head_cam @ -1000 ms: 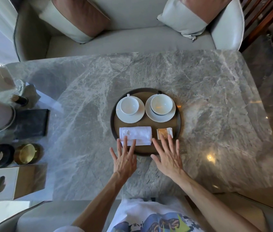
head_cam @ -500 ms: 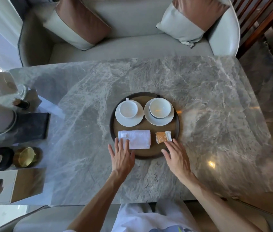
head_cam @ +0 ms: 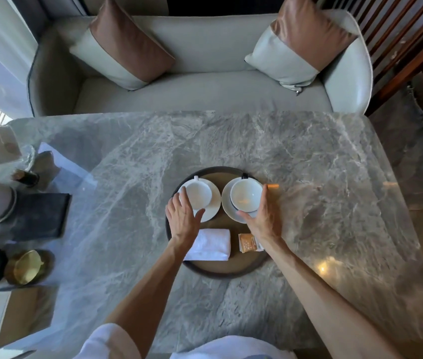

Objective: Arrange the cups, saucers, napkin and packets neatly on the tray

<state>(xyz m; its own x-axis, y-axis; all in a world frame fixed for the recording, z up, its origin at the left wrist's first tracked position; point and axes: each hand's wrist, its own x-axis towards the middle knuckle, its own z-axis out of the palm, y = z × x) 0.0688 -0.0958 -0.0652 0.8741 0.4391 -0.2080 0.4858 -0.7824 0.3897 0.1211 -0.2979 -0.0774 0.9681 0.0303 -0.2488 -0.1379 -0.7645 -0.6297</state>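
While both hands are reaching over the round tray (head_cam: 220, 271) on the marble worktop (head_cam: 308, 156), the arrangement is appearing close to finished. The left hand (head_cam: 183, 218) is lying spread beside the left cup (head_cam: 200, 194), fingers extended along that cup's near-left side and over its saucer (head_cam: 211, 206); it is gripping nothing that can be seen, though whether the fingertips are touching china cannot be told. The right hand (head_cam: 263, 216) is likewise spread, its palm curving along the right side of the right cup (head_cam: 246, 194), which is sitting on the right saucer (head_cam: 227, 203); contact is probable but not a closed grasp. Both cups are sitting upright on their saucers, side by side in the far half of the tray, with the left cup's handle pointing away from the person. In the near half, the folded white napkin (head_cam: 213, 244) is lying on the left, partly under the left wrist, and the orange packets (head_cam: 248, 242) are lying just beside it on the right, partly hidden by the right wrist. Every item is already resting on the tray. Remaining work, as a judgement, is looking limited to fine alignment: centring the cups and matching their handles.
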